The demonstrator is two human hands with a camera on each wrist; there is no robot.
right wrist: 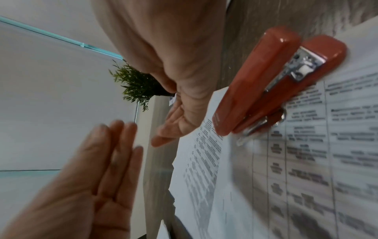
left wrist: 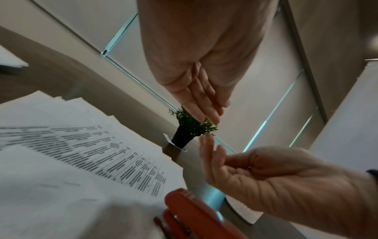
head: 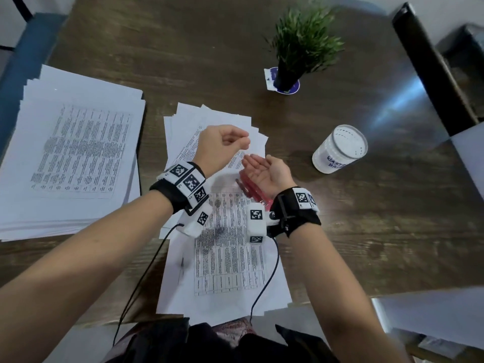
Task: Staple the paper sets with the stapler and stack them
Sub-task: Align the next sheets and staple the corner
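Above the papers (head: 225, 260), both hands are hovering empty: left hand (head: 222, 145) loosely curled, right hand (head: 264, 170) flat, stapler (head: 251, 191) lying beneath.

Black wristbands (head: 178, 195), checkered white tags

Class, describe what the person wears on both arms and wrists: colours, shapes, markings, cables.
Forearms are bare, no sleeves. The left wrist and right wrist each carry a black strap with white blocks printed with black-and-white square codes. A thin black cable trails from each toward the body.
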